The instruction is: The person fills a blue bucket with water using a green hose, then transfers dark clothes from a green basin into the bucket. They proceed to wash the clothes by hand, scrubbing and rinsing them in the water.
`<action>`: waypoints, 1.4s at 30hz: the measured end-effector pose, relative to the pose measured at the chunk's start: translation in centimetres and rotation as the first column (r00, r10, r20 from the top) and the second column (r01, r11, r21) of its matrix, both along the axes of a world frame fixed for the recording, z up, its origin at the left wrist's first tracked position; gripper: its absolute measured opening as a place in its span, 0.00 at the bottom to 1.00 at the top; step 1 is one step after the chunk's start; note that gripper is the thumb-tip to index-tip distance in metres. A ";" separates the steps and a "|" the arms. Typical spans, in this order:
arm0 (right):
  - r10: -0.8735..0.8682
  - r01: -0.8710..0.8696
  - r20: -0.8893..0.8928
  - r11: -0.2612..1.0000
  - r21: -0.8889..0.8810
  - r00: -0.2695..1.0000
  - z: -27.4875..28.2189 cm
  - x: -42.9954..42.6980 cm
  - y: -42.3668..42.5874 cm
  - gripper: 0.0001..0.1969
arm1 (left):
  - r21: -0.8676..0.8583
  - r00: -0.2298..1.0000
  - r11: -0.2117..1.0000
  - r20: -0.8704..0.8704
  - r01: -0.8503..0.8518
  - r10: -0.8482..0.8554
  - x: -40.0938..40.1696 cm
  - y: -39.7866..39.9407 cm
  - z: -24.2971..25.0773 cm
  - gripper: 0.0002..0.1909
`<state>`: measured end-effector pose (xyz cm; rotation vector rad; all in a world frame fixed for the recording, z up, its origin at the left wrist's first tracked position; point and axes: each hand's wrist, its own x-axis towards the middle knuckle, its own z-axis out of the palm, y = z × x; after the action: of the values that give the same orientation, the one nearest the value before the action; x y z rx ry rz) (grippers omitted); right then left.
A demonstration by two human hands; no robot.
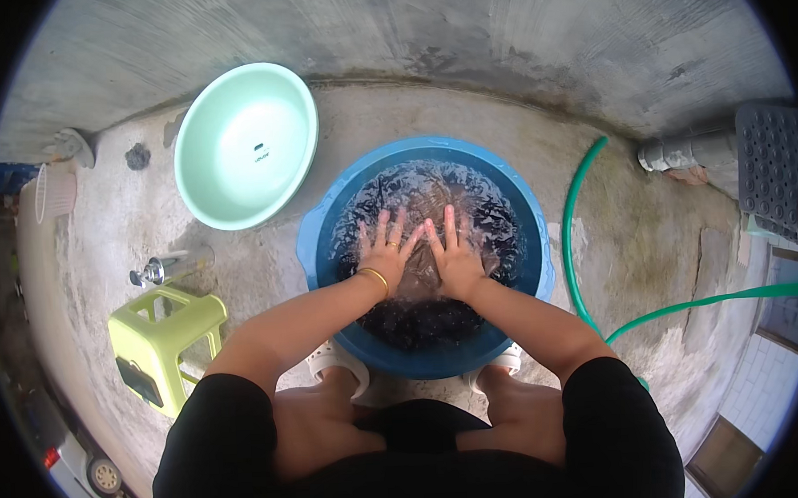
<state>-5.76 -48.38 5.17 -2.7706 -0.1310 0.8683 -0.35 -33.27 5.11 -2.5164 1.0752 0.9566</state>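
Note:
A round blue plastic basin (310,253) stands on the concrete between my feet, with dark water in it. Dark fabric (421,271) lies in the water, partly below the surface. My left hand (384,249), wearing a ring and a gold bangle, is spread flat on the wet fabric with its fingers apart. Beside it my right hand (456,253) presses down the same way, fingers splayed and partly wet. The tips of the two hands nearly meet. How much fabric lies deeper in the basin is hidden by the water.
A mint-green basin (235,169) leans toward the wall at the upper left. A lime-green plastic stool (148,320) stands left, near a clear dispenser bottle (179,265). A green hose (567,241) curves along the right. A grey studded mat (769,166) hangs beside a pipe (688,151).

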 end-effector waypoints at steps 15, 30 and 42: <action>0.117 -0.112 -0.429 0.993 0.038 0.896 -6.3 3.8 -0.8 0.26 | -0.153 0.953 0.957 0.139 -0.247 0.268 0.8 -2.6 -9.4 0.34; -0.483 0.702 -0.609 0.016 0.712 0.629 -3.3 3.7 -4.0 0.49 | -0.721 0.990 0.680 -0.134 -0.134 0.053 -2.0 0.1 2.5 0.15; -0.443 0.309 0.003 0.629 0.713 0.896 -0.1 1.7 -2.9 0.20 | -0.822 0.905 0.470 -0.413 -0.321 -0.104 -5.9 1.3 6.6 0.31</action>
<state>-4.05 -51.28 5.07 -2.0192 0.0858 0.3365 -6.23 -31.98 11.66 -3.3049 1.9908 1.2220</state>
